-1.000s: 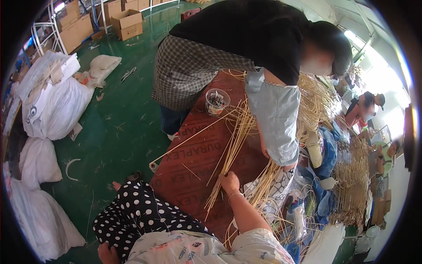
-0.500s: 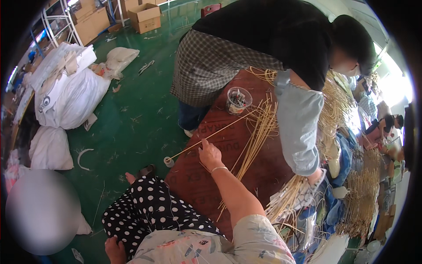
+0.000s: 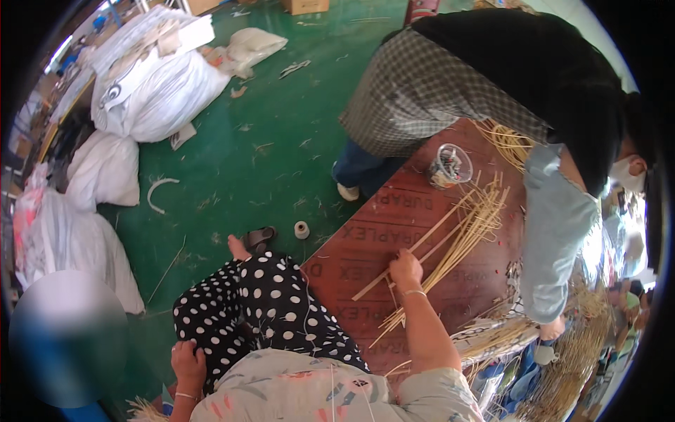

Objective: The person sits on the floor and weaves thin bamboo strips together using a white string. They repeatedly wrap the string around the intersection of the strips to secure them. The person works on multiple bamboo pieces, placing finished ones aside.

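Observation:
My right hand (image 3: 406, 270) is closed on a long thin pale cane strip (image 3: 370, 287), low over the reddish-brown board. Beside it, to the right, a loose bundle of thin canes (image 3: 453, 260) lies slanting across the board. The fingertips are partly hidden where they meet the strip. My left hand (image 3: 188, 366) rests on my thigh in polka-dot trousers (image 3: 278, 295), with its fingers apart and nothing visible in it. A small white spool (image 3: 301, 230) stands on the green floor, left of the board.
A clear tub (image 3: 451, 166) of small items stands on the board (image 3: 380, 225). Opposite, a co-worker in a checked apron (image 3: 408, 91) bends over, one hand (image 3: 552, 329) at more canes on the right. White sacks (image 3: 162, 98) lie at the left.
My right hand has moved right and nearer to me, bringing the strip toward the bundle, away from the spool. The view has shifted left. The co-worker remains bent over.

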{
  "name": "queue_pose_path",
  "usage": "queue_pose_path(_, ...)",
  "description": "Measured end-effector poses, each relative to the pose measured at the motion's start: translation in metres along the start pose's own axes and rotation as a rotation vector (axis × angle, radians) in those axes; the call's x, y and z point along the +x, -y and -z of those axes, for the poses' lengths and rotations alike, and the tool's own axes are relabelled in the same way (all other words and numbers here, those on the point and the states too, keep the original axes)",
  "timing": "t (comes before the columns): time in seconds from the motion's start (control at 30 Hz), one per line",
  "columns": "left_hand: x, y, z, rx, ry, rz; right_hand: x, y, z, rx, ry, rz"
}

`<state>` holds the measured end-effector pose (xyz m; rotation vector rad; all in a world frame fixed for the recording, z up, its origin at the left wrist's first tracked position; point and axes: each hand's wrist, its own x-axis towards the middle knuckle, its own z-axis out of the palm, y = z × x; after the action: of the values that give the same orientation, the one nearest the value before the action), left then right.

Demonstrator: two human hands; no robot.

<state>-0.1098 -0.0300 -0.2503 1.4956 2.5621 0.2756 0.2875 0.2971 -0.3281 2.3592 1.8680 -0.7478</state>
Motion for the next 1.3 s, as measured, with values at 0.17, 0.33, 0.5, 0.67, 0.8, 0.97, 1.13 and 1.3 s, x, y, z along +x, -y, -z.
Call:
queue_pose_path(0.17, 0.005, 0.002, 0.000, -0.015, 0.020, 0.035, -0.015, -0.039, 0.002, 0.025, -0.285, 0.017)
queue_pose_path(0.33, 0.004, 0.004, -0.002, -0.005, -0.003, 0.055, 0.013, -0.083, 0.028, 0.124, -0.586, -0.466)
queue_pose_path(0.5, 0.006, 0.006, -0.005, -0.035, -0.016, 0.053, 0.034, -0.121, 0.016, 0.283, -0.410, -0.573)
queue_pose_path(0.67, 0.008, 0.007, -0.008, -0.041, -0.034, 0.047, 0.040, -0.128, 0.017, 0.509, -0.472, -0.512)
queue_pose_path(0.8, 0.012, 0.008, -0.011, -0.058, -0.046, 0.046, 0.022, -0.101, 0.038, 0.361, -0.612, -0.569)
queue_pose_path(0.97, 0.017, 0.032, -0.025, -0.070, -0.039, -0.014, 0.043, -0.177, -0.005, 1.231, -0.724, -0.363)
queue_pose_path(1.13, 0.012, 0.036, -0.031, -0.071, -0.050, 0.031, 0.006, -0.104, 0.049, 0.310, -0.709, -0.555)
queue_pose_path(1.3, 0.015, 0.034, -0.025, -0.106, -0.050, 0.036, -0.004, -0.095, 0.062, 0.515, -0.671, -0.528)
